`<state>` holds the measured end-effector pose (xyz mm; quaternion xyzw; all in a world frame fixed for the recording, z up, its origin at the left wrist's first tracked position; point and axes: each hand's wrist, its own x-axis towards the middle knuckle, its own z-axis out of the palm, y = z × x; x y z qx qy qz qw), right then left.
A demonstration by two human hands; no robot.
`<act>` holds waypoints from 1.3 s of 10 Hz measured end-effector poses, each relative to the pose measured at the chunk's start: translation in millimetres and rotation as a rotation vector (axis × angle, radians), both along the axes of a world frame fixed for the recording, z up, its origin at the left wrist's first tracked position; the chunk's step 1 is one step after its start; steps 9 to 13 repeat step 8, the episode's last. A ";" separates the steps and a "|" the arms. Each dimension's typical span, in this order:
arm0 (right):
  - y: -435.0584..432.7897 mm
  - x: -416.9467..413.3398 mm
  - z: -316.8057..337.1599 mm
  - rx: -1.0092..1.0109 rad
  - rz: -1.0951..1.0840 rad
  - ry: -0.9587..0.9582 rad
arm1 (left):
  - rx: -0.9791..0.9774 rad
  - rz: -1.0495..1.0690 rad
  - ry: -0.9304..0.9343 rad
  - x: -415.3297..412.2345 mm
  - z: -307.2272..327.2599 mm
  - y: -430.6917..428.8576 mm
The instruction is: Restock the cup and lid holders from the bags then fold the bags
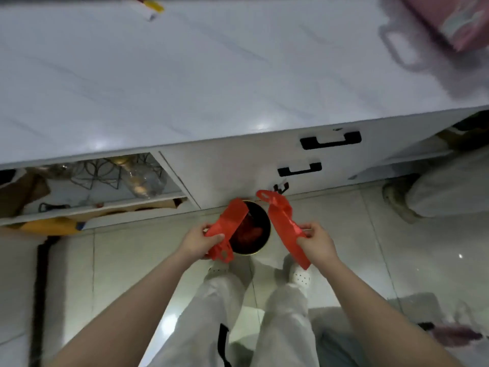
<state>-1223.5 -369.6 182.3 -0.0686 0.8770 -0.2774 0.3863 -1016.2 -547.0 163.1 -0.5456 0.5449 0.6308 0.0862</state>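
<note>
I look down at the floor in front of a white counter. My left hand (199, 241) grips a folded red plastic bag (230, 223), and my right hand (316, 241) grips a second folded red bag (284, 221). Both bags hang above a round dark bin (260, 221) on the floor, which holds something red inside. A pink bag (449, 19) lies at the counter's far right, blurred. No cup or lid holder is in view.
The white marble-look counter (185, 75) fills the upper frame. Below it are drawers with black handles (330, 140) and an open shelf (92, 181) with glassware and wire items. My white trousers and shoes (300, 274) stand on the tiled floor.
</note>
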 end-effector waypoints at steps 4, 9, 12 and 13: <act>-31.9 -84.3 -66.0 0.115 0.551 -0.217 | 0.023 0.560 -0.074 -66.1 -32.9 99.7; -66.7 -91.7 -191.4 0.079 0.720 -0.236 | -0.041 0.616 -0.004 -102.9 -153.3 120.1; -66.7 -91.7 -191.4 0.079 0.720 -0.236 | -0.041 0.616 -0.004 -102.9 -153.3 120.1; -66.7 -91.7 -191.4 0.079 0.720 -0.236 | -0.041 0.616 -0.004 -102.9 -153.3 120.1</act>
